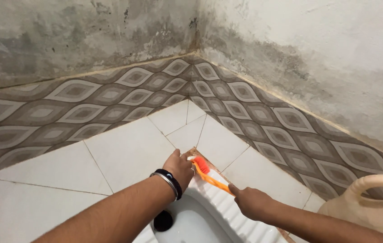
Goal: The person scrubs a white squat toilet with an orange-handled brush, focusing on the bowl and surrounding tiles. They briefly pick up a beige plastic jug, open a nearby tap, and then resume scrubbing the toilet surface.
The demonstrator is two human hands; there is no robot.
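The right hand [251,201], coming in from about 4 o'clock, is closed in a fist around the lower end of a slim orange plastic brush [209,177], its forefinger laid along the handle; the brush slants up towards 10 o'clock, and its orange-red head with a bit of white at the tip rests at the top edge of the white ceramic squat toilet pan [218,211], where the pan's rim meets the floor. The left hand [179,165], reaching in from 7 o'clock, lies just beside the brush head on its 9 o'clock side, knuckles up and fingers curled downward onto the pan's edge; whether those fingers grip anything cannot be told, since they are turned away from the camera. On the left wrist sit a black band and a thin silver metal bangle [169,183], touching each other. The pan has a ribbed footrest on its 3 o'clock side and a dark round drain hole [163,220] at about 7 o'clock of the hands. Around the pan lie large glossy white floor tiles [124,153] with stained grout lines. A band of brown-and-cream wall tiles with a leaf-shaped pattern [263,121] runs along both walls, meeting in a corner at 12 o'clock, and above it is rough, blotched grey plaster [313,49]. At 4 o'clock, near the right forearm, stands a cream plastic jug with a looped handle [371,202].
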